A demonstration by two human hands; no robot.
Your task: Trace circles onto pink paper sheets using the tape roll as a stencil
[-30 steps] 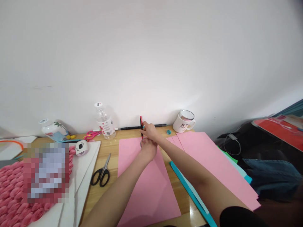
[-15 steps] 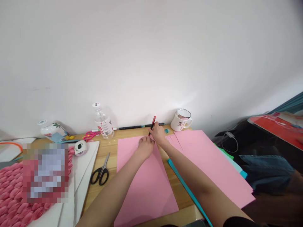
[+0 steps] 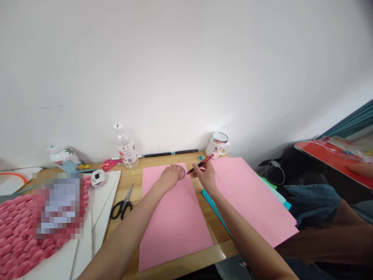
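Observation:
A pink paper sheet [image 3: 171, 221] lies on the wooden table [image 3: 132, 182] in front of me. My left hand [image 3: 170, 175] presses a small round clear object [image 3: 181, 173] onto the sheet's far end, fingers closed over it. My right hand [image 3: 206, 174] grips a red pen [image 3: 201, 163], its tip pointing left at the edge of the round object. The pen lies nearly level.
More pink sheets [image 3: 250, 198] and teal strips [image 3: 214, 206] lie to the right. Black scissors [image 3: 122, 204], a white tape dispenser [image 3: 98, 177], a plastic bottle [image 3: 124, 147], a white mug [image 3: 217, 144], a black marker [image 3: 171, 153] and pink yarn work [image 3: 17, 237] surround them. A dark bag [image 3: 314, 206] sits at right.
My right hand swung from above the round object round to its right side, and the pen tilted from upright to nearly level. My left hand stayed on the round object. The view shifted slightly.

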